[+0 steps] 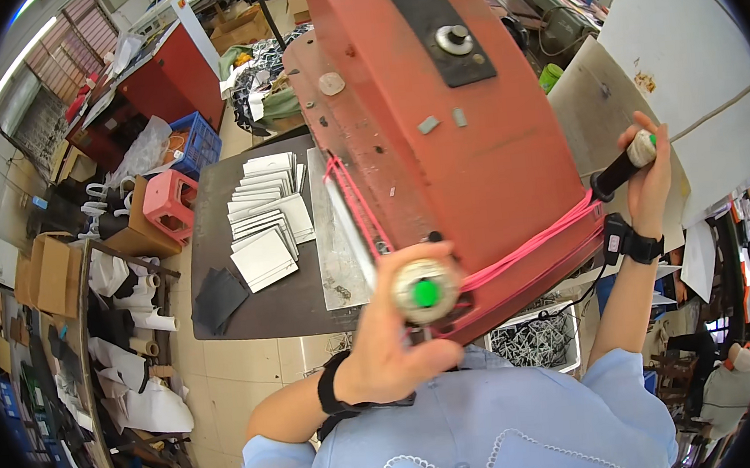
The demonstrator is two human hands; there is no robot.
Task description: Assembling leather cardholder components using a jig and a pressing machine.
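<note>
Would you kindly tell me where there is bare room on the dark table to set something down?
On the dark table, one free patch lies in front of the white pieces, between the black sheets and the grey plate; another lies left of those pieces, which crowd its middle.

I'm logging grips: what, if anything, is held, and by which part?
Left hand: left handle, around its pale, green-buttoned end. Right hand: right handle, by its pale end.
</note>
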